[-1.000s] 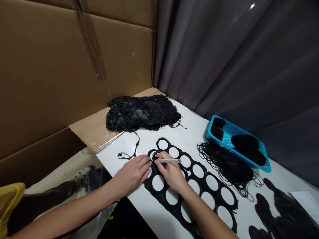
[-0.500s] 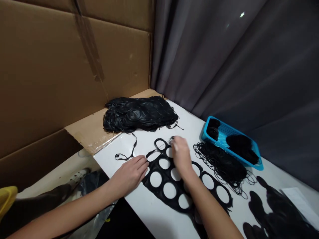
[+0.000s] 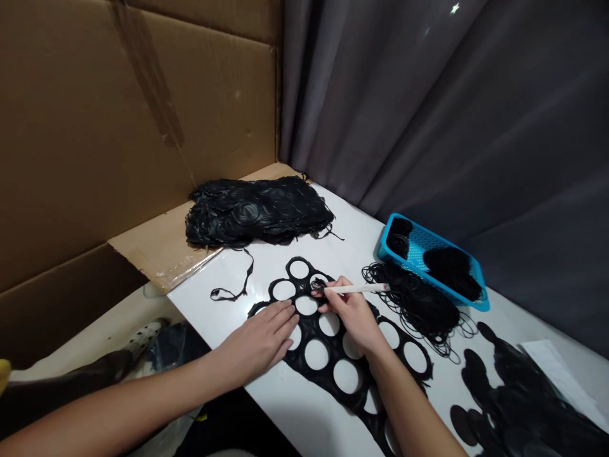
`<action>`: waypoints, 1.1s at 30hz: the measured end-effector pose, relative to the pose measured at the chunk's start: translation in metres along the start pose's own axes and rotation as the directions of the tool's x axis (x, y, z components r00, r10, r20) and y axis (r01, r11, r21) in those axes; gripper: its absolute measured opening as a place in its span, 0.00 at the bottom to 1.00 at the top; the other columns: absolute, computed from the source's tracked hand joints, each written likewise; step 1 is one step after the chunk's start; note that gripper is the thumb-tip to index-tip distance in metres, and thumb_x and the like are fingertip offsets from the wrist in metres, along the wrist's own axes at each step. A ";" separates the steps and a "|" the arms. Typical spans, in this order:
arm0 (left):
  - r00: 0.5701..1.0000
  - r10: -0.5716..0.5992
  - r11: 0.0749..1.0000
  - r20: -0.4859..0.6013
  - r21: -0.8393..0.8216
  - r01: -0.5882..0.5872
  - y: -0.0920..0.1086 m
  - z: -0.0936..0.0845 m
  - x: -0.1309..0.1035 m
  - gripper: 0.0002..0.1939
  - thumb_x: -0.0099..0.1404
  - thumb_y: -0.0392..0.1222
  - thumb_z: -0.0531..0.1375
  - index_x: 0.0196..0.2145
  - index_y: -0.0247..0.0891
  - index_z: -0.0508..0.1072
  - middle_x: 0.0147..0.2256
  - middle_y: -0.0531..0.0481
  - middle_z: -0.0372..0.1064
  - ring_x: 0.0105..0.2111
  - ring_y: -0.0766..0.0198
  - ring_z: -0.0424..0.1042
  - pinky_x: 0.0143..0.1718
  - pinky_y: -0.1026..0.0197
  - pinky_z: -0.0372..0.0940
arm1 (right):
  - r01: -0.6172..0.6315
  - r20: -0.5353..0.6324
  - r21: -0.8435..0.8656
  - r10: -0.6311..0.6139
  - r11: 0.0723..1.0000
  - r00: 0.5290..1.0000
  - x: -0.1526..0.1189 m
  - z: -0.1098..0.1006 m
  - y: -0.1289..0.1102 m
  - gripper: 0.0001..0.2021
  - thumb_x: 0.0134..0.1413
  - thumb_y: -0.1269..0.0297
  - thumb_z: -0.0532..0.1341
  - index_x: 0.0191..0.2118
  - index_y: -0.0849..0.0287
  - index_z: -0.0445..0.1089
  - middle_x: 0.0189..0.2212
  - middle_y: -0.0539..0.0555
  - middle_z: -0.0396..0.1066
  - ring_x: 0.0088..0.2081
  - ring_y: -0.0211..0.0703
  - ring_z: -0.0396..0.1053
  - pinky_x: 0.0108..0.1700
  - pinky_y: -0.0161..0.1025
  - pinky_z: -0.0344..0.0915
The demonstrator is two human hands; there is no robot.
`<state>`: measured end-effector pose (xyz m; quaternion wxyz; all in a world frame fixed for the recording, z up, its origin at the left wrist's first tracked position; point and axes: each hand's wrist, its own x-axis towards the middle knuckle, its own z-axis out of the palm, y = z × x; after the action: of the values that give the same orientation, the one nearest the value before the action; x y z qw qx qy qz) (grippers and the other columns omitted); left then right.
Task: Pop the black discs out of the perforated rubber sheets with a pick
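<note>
A black sheet (image 3: 339,355) with several round holes lies on the white table (image 3: 285,406). My left hand (image 3: 261,336) rests flat on the sheet's left edge, its fingers stretched out and holding nothing. Over the upper part of the sheet, my right hand (image 3: 352,311) grips a thin white tool (image 3: 359,288) between thumb and fingers. Small black loops (image 3: 318,285) gather at the tool's tip, close to one hole.
Behind is a thick black stack (image 3: 259,212) on cardboard (image 3: 159,247). A blue basket (image 3: 431,260) holds black pieces, with a tangle of thin black rings (image 3: 413,304) beside it. Black discs (image 3: 523,393) and white paper (image 3: 564,381) lie at right. A black strip (image 3: 248,273) curls left.
My right hand has turned and come lower, and the white tool now shows clearly. The fingers of my left hand still lie on the sheet. The whole view has shifted slightly.
</note>
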<state>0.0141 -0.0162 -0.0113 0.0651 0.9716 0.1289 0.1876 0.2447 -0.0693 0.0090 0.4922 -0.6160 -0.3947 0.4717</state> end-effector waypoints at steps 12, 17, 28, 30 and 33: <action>0.997 -0.047 0.998 0.062 -0.036 0.050 0.000 -0.002 0.004 0.17 0.72 0.37 0.54 0.56 0.32 0.69 0.57 0.36 0.68 0.61 0.48 0.65 0.64 0.43 0.58 | 0.255 0.156 -0.461 -0.206 0.850 0.966 -0.022 0.015 0.007 0.07 0.65 0.63 0.55 0.33 0.54 0.63 0.39 0.53 0.70 0.46 0.47 0.69 0.50 0.43 0.64; 0.997 -0.056 0.997 0.056 -0.043 0.059 0.001 -0.001 0.003 0.17 0.72 0.37 0.54 0.56 0.32 0.69 0.56 0.36 0.68 0.61 0.48 0.65 0.64 0.43 0.58 | 0.297 0.153 -0.499 -0.255 0.814 0.955 -0.021 0.018 0.009 0.05 0.64 0.66 0.55 0.34 0.54 0.64 0.39 0.53 0.70 0.45 0.46 0.70 0.48 0.42 0.66; 0.997 -0.045 0.998 0.055 -0.039 0.047 0.000 -0.001 0.004 0.16 0.73 0.37 0.53 0.55 0.32 0.70 0.56 0.36 0.68 0.60 0.48 0.65 0.64 0.43 0.58 | 0.531 0.281 -0.682 -0.491 0.503 0.825 -0.040 0.038 0.022 0.10 0.65 0.76 0.51 0.46 0.59 0.66 0.44 0.62 0.71 0.49 0.52 0.67 0.50 0.47 0.68; 0.998 -0.041 0.999 0.047 -0.033 0.043 0.000 0.001 0.003 0.16 0.72 0.37 0.53 0.55 0.31 0.70 0.56 0.36 0.68 0.60 0.48 0.65 0.64 0.43 0.58 | 0.523 0.298 -0.754 -0.503 0.396 0.811 -0.040 0.042 0.021 0.13 0.65 0.77 0.50 0.48 0.60 0.66 0.46 0.64 0.71 0.50 0.54 0.66 0.52 0.49 0.66; 0.999 -0.033 0.999 0.041 -0.019 0.034 -0.002 0.003 0.002 0.17 0.72 0.37 0.53 0.56 0.31 0.69 0.57 0.36 0.67 0.60 0.47 0.65 0.63 0.44 0.61 | 0.428 0.212 -0.841 -0.526 0.331 0.824 -0.024 0.025 0.013 0.15 0.64 0.77 0.48 0.47 0.59 0.67 0.44 0.63 0.71 0.48 0.55 0.66 0.51 0.50 0.65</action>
<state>0.0161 -0.0142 -0.0135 0.0805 0.9722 0.1419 0.1678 0.2148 -0.0885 -0.0007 0.2511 -0.6546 -0.7130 0.0128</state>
